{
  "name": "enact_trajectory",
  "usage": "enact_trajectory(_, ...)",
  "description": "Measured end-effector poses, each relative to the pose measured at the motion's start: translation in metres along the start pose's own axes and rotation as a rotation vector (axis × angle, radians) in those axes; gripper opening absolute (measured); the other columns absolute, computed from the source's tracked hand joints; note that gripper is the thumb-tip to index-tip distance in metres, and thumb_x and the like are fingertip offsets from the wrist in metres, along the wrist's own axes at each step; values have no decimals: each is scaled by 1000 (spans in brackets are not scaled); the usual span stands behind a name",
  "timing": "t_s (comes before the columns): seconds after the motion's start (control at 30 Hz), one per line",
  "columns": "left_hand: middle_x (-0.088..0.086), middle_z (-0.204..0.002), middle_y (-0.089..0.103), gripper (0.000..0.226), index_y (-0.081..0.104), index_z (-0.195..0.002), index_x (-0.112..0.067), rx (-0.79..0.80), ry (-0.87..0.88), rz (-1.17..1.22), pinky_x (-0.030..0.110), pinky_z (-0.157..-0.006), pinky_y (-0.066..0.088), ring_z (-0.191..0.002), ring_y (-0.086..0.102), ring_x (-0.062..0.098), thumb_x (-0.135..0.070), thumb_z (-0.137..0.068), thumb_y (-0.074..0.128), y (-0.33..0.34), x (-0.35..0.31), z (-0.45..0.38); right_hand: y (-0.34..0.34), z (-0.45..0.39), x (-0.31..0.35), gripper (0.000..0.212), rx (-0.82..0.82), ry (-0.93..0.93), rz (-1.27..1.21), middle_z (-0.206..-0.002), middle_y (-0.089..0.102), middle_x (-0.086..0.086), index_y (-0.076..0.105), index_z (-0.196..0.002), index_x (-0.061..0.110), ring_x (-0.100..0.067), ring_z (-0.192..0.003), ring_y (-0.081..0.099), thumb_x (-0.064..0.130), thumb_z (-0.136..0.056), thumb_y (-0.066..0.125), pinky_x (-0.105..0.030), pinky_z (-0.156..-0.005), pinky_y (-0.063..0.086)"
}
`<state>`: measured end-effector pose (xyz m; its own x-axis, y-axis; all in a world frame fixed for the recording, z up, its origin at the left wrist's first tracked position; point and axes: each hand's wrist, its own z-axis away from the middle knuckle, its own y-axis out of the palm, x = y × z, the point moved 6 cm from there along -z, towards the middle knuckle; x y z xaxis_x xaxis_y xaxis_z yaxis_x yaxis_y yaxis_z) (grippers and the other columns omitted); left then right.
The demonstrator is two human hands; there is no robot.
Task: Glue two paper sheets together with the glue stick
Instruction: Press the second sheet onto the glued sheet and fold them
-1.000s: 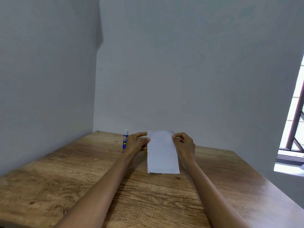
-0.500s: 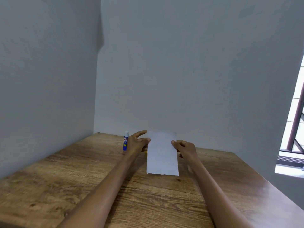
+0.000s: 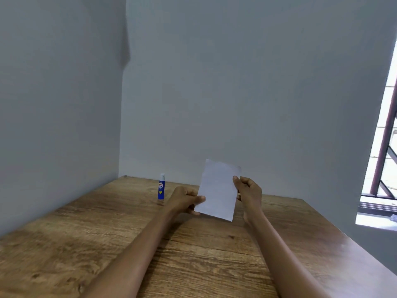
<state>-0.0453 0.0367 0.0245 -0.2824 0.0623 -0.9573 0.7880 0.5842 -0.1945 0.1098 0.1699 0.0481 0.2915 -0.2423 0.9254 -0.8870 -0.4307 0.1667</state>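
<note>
A white paper sheet (image 3: 218, 190) is held up off the wooden table (image 3: 90, 237), tilted with its top leaning right. My left hand (image 3: 185, 200) pinches its lower left edge and my right hand (image 3: 249, 190) grips its right edge. Whether it is one sheet or two stacked I cannot tell. A blue glue stick (image 3: 161, 186) with a white cap stands upright on the table, left of my left hand and apart from it.
Grey walls meet in the corner behind the table's far left. A window with a dark frame (image 3: 384, 147) is at the right. The table's right edge runs diagonally toward the lower right.
The paper lay flat on the table under both hands; now it is lifted off the surface and tilted upright between my hands, shifted slightly to the right.
</note>
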Motion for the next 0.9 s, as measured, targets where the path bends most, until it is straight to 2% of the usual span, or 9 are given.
enact_trajectory(0.1,-6,-43,44,38,48,-51,-12,-63,26,-6,26,-53,58,-40,50,2,-11,-82,70,-6,-1,-2,9,3,-2,28,139,22,0,-96,72,-1,66,-105,13,-10,-86,70,31,-84,69,-20,-61,53)
enact_trajectory(0.23,-8,-38,54,32,56,-55,-12,-45,24,-9,24,-52,57,-41,57,1,-10,-85,66,-4,-2,0,16,9,-13,12,311,57,183,-82,72,6,69,-87,16,-1,-65,69,28,-84,70,-14,-52,52)
enact_trajectory(0.37,-9,-36,55,33,55,-56,-14,-37,25,52,15,-43,49,-38,55,0,-7,-88,61,-1,-5,3,14,9,-11,16,263,32,214,-64,71,6,69,-75,13,0,-52,66,27,-82,72,-13,-44,47)
enact_trajectory(0.57,-9,-38,52,33,54,-55,-14,-11,13,64,13,-41,43,-36,50,-1,-14,-87,64,0,-3,0,13,9,-8,16,217,18,244,-70,71,4,69,-75,16,-3,-55,66,30,-82,72,-11,-44,45)
enact_trajectory(0.63,-10,-45,56,28,60,-60,-14,-2,12,91,18,-49,47,-46,54,2,-24,-86,66,-1,-4,0,11,9,-6,16,216,15,243,-67,69,4,68,-73,15,1,-50,64,28,-82,72,-10,-42,43)
enact_trajectory(0.7,0,-74,72,25,70,-86,-9,-45,8,217,30,-71,56,-74,67,14,-33,-85,65,-5,-7,0,12,11,-6,18,260,9,294,-63,67,5,67,-70,16,4,-44,60,27,-82,72,-9,-40,41)
enact_trajectory(0.77,11,-93,72,33,67,-98,-3,-147,12,345,33,-81,57,-86,69,24,-34,-85,65,-16,-7,-2,18,15,-11,14,370,49,314,-67,70,6,68,-75,15,4,-50,64,27,-82,73,-9,-43,43)
enact_trajectory(0.83,11,-88,72,24,68,-87,-4,-231,63,379,29,-72,59,-77,69,20,-28,-84,66,-26,-8,0,28,21,-16,16,511,116,320,-81,74,3,70,-87,13,-2,-66,70,28,-81,73,-13,-52,50)
enact_trajectory(0.9,8,-83,73,15,68,-81,-7,-289,74,386,27,-68,59,-73,70,18,-22,-84,67,-32,-6,2,38,26,-19,30,609,149,375,-94,75,0,69,-97,11,-10,-82,72,36,-80,72,-21,-66,55)
